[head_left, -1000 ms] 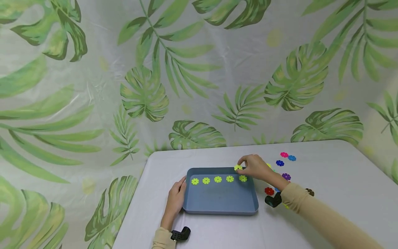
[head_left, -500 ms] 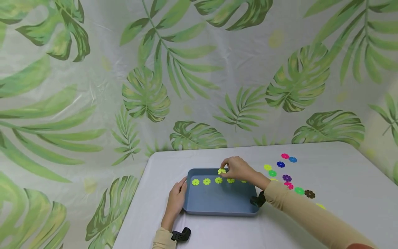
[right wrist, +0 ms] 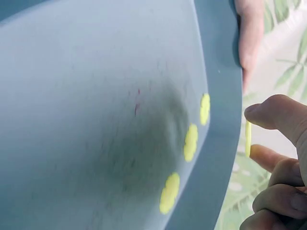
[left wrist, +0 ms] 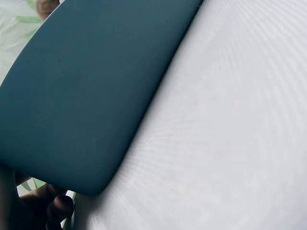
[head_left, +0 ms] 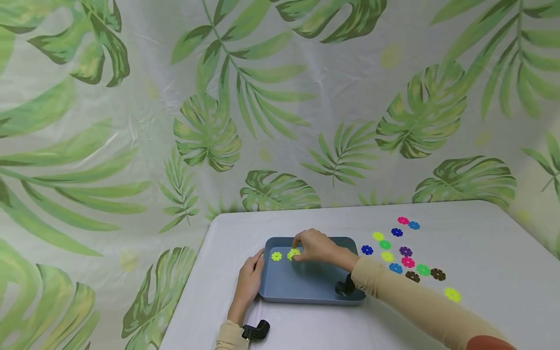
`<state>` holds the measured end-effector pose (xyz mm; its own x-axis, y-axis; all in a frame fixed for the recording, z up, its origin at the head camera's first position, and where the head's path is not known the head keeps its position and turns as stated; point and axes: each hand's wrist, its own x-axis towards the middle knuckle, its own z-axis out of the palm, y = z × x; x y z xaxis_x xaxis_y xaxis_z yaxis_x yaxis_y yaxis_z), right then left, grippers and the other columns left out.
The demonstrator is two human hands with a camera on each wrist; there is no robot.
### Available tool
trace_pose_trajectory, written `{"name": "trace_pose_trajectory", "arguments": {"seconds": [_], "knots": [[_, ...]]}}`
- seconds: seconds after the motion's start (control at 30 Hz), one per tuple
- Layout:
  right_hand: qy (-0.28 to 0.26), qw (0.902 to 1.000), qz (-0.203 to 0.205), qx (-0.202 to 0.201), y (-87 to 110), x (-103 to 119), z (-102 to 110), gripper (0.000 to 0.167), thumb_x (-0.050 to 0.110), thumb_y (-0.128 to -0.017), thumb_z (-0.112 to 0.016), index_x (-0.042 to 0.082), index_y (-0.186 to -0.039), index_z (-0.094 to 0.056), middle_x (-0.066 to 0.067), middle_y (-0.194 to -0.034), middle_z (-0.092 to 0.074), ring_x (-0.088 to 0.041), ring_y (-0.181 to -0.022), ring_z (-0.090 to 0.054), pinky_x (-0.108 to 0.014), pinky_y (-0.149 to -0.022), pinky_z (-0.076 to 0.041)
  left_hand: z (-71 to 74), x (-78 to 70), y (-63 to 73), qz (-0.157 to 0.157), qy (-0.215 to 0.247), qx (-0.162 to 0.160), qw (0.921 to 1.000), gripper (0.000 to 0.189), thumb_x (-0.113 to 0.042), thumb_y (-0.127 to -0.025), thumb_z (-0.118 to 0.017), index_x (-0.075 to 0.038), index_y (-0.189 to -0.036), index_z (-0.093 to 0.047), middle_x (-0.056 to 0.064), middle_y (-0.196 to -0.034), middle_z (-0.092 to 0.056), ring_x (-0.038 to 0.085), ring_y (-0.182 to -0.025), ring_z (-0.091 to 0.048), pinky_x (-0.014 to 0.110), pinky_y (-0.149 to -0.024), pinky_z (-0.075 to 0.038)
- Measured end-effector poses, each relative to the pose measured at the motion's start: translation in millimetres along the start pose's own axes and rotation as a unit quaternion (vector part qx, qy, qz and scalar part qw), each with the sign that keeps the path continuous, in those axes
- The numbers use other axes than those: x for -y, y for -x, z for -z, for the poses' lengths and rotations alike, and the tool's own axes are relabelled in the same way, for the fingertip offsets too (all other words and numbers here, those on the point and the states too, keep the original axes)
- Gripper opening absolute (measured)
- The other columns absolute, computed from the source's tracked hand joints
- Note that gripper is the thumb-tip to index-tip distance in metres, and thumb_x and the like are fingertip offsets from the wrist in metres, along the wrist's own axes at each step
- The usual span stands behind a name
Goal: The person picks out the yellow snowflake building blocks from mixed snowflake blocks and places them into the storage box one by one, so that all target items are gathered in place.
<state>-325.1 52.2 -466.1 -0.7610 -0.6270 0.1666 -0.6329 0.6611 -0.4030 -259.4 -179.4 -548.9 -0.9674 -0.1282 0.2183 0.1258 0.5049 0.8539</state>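
My right hand (head_left: 316,246) pinches a yellow flower-shaped plastic disc (right wrist: 248,139) between thumb and forefinger, holding it on edge. It is over the far left part of a blue-grey tray (head_left: 306,287). A flat yellow disc (head_left: 276,256) lies at the left end of a row along the tray's far side. More of the row, such as this yellow disc (right wrist: 190,142), shows in the right wrist view, while my right hand hides most of it in the head view. My left hand (head_left: 248,279) rests against the tray's left outer wall, fingers along it.
Loose flower-shaped discs in several colours lie right of the tray, among them a dark blue disc (head_left: 367,250), a purple disc (head_left: 406,251) and a brown disc (head_left: 438,274). A white cloth (head_left: 415,321) covers the table. Behind hangs a leaf-patterned sheet (head_left: 280,131).
My right hand has moved left across the tray's far side and lower, carrying the pinched yellow disc. More loose discs on the right have come into sight. My left hand stays at the tray.
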Motion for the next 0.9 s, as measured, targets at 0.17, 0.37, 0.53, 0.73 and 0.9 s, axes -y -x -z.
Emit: {"name": "trace_pose_trajectory", "arguments": {"seconds": [0.17, 0.37, 0.53, 0.73, 0.9], "knots": [[-0.001, 0.9999, 0.01, 0.013, -4.6, 10.1, -8.0, 0.025, 0.028, -0.083, -0.085, 0.01, -0.1, -0.079, 0.008, -0.068, -0.058, -0.007, -0.055, -0.046, -0.028, -0.055, -0.039, 0.0, 0.7, 0.4, -0.003, -0.001, 0.001, 1.0, 0.043, -0.032, -0.109, -0.048, -0.009, -0.143, -0.059, 0.003, -0.093, -0.06, 0.016, -0.077, -0.047, 0.034, -0.073, -0.04], [0.009, 0.9992, 0.02, 0.033, -10.7, 18.7, -19.4, 0.028, 0.03, -0.082, -0.086, 0.01, -0.1, -0.079, 0.008, -0.071, -0.062, -0.006, -0.057, -0.049, -0.029, -0.056, -0.045, 0.9, -0.6, -0.1, 0.005, 0.002, 0.006, 1.0, 0.042, -0.03, -0.109, -0.048, -0.011, -0.145, -0.058, 0.002, -0.093, -0.059, 0.017, -0.078, -0.047, 0.035, -0.074, -0.04], [0.016, 0.9984, 0.022, 0.05, -14.5, 23.8, -25.9, 0.029, 0.033, -0.082, -0.085, 0.012, -0.101, -0.079, 0.007, -0.077, -0.067, -0.004, -0.058, -0.052, -0.028, -0.058, -0.048, 1.0, -1.6, -0.8, -0.002, 0.004, 0.008, 1.0, 0.041, -0.027, -0.109, -0.049, -0.008, -0.144, -0.058, 0.003, -0.093, -0.059, 0.017, -0.078, -0.047, 0.035, -0.074, -0.04], [0.021, 0.9965, 0.026, 0.077, -19.4, 30.8, -28.6, 0.028, 0.033, -0.084, -0.084, 0.013, -0.103, -0.079, 0.01, -0.068, -0.061, -0.006, -0.055, -0.052, -0.026, -0.054, -0.046, 1.9, -1.1, -1.5, -0.006, 0.001, 0.008, 1.0, 0.041, -0.027, -0.109, -0.048, -0.008, -0.144, -0.058, 0.003, -0.09, -0.058, 0.016, -0.076, -0.046, 0.034, -0.073, -0.039], [0.031, 0.9941, 0.032, 0.098, -22.4, 37.2, -29.6, 0.026, 0.032, -0.083, -0.085, 0.014, -0.101, -0.079, 0.007, -0.077, -0.065, -0.006, -0.061, -0.053, -0.027, -0.058, -0.047, 2.1, -0.1, -1.1, -0.007, -0.002, 0.009, 0.9999, 0.042, -0.029, -0.109, -0.048, -0.008, -0.144, -0.058, 0.003, -0.093, -0.06, 0.017, -0.078, -0.047, 0.035, -0.075, -0.04]]}}
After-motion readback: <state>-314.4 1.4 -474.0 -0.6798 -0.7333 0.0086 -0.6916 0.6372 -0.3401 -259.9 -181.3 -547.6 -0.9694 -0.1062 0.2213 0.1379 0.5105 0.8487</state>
